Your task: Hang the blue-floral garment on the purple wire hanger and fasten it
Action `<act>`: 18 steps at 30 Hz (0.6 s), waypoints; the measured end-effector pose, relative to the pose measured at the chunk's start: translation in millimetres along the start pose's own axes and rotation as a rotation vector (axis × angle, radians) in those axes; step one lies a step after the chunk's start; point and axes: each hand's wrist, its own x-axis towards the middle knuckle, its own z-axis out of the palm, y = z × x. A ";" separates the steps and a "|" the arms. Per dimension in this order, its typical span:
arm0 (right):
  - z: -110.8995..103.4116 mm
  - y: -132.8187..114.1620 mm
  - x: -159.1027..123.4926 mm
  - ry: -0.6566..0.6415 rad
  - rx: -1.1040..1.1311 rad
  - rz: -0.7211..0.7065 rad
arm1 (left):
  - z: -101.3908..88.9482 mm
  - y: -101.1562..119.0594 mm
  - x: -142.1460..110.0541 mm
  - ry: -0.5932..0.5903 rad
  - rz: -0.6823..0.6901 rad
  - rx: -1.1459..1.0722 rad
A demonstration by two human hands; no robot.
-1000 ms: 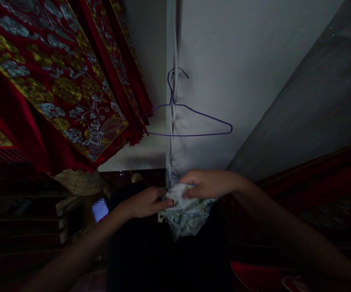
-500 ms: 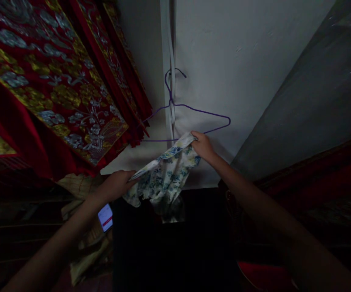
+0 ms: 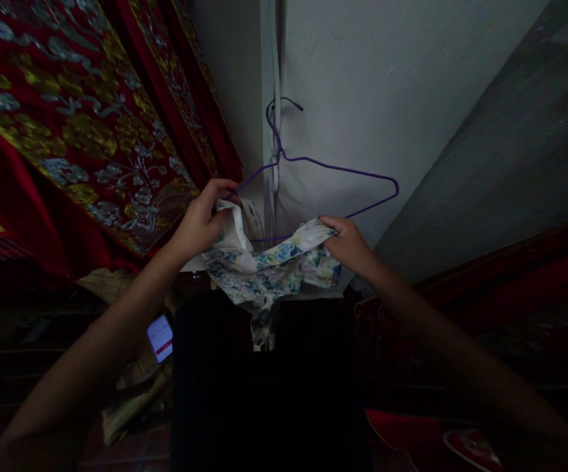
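A purple wire hanger [image 3: 343, 168] hangs by its hook from a pale strip along the wall corner. In front of its lower bar is a white garment with a blue and yellow flower print [image 3: 279, 262], its lower part bunched and drooping. My left hand [image 3: 205, 219] is closed on the garment's left edge, close to the hanger's left shoulder. That left end of the hanger is hidden behind my fingers and the cloth. My right hand [image 3: 345, 242] pinches the garment's upper right edge, just below the hanger's right end.
Red cloth embroidered in gold and silver [image 3: 87, 141] hangs at the left. A lit phone [image 3: 160, 338] lies low on the left over tan material. White wall [image 3: 353, 78] rises behind the hanger, with a grey sheet-like surface [image 3: 500, 131] to the right. Red items lie at lower right.
My left hand has moved up with the garment's edge to the hanger's left shoulder. My right hand has shifted slightly right, still holding the cloth. The garment's opening is spread wider.
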 end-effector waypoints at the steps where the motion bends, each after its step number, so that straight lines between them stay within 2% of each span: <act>1: -1.0 -4.2 -3.2 -0.004 -0.010 -0.013 | 0.4 -1.7 4.1 -0.005 -0.024 -0.022; 3: -11.9 -8.2 -6.0 0.079 -0.038 -0.001 | -3.6 -7.4 9.4 -0.052 -0.070 -0.023; 7: -53.2 1.6 1.3 0.454 -0.071 0.029 | -17.8 -14.5 13.4 -0.128 -0.102 0.064; 9: -71.7 7.5 6.0 0.531 -0.103 0.020 | -21.8 -14.6 15.7 -0.156 -0.081 0.102; 10: -79.1 8.2 7.1 0.516 -0.129 0.032 | -23.0 -14.6 17.3 -0.169 -0.060 0.113; 12: -91.0 3.6 6.5 0.406 -0.190 0.101 | -24.7 -16.1 21.5 -0.167 -0.017 0.120; 14: -100.8 -8.4 3.7 0.299 -0.199 0.198 | -27.0 -18.8 26.1 -0.076 -0.013 0.109; 16: -108.8 -23.9 3.2 0.245 -0.061 0.286 | -29.6 -20.6 30.4 0.069 -0.094 0.012; 18: -112.8 -38.2 9.2 0.235 0.148 0.326 | -31.0 -19.8 34.3 0.189 -0.252 -0.195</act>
